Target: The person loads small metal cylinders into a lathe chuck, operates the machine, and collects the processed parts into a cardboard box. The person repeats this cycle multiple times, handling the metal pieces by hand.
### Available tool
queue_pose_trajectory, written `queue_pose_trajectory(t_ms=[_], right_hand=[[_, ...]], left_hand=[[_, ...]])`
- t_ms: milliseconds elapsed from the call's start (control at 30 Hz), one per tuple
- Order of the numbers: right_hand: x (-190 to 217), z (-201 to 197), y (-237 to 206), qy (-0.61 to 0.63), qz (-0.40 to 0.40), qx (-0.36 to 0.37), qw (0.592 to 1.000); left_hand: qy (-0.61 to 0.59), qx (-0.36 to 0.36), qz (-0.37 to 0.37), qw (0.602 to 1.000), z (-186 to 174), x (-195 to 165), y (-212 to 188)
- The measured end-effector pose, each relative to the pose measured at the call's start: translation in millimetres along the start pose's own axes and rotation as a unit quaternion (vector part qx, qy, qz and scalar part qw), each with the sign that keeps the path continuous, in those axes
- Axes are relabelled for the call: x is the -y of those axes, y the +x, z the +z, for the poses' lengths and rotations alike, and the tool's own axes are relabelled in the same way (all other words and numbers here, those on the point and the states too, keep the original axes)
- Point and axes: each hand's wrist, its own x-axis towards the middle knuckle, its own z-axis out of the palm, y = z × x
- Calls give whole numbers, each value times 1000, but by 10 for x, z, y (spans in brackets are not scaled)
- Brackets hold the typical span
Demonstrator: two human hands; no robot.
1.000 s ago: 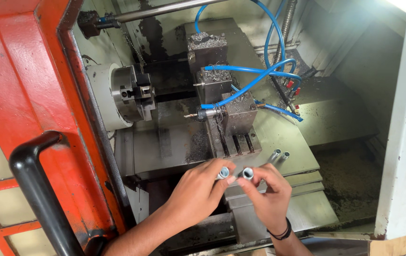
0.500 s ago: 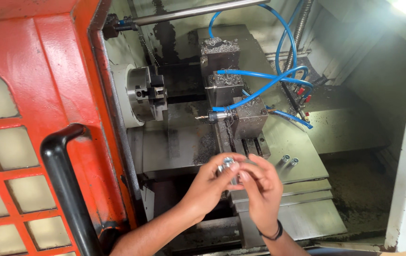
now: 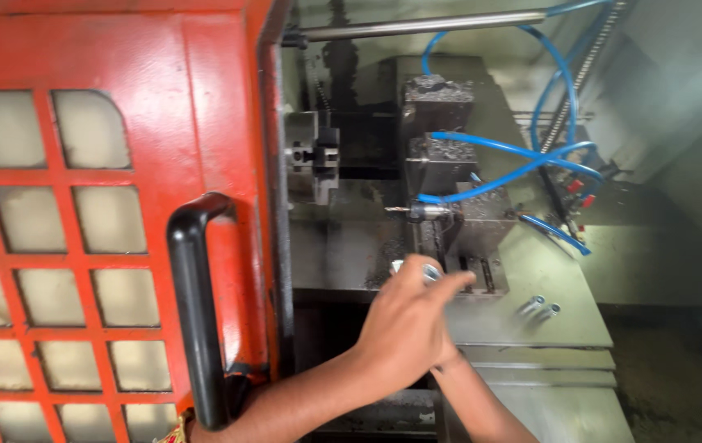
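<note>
Evidently a small shiny metal sleeve (image 3: 418, 269) is pinched in the fingers of the left hand (image 3: 404, 328) before the tool block (image 3: 458, 221); it seems rigid, light, slick, best gripped round its sides. The right hand is hidden.

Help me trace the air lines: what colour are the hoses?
Blue hoses, clearest in the head view.

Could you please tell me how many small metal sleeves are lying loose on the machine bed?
2: the metal sleeves lie side by side right of the left hand. That hand holds another; more may be hidden.
</note>
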Motion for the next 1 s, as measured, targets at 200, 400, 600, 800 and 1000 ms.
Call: queue_pose_trajectory(t_ms=[200, 400, 600, 800, 1000], right_hand=[[-782, -6, 2043, -107, -87, -217, 966], [-687, 101, 3033, -122, -199, -164, 958], [-601, 164, 3187, -281, -291, -83, 911], [-555, 69, 3205, -402, -311, -80, 858], [-545, -36, 3372, -352, -304, -28, 885]], left_hand=[[187, 0, 93, 978, 62, 165, -39], [251, 16, 65, 966, 233, 315, -40], [241, 27, 60, 968, 316, 424, -70], [245, 30, 54, 968, 318, 427, -71], [248, 11, 66, 966, 347, 442, -84]])
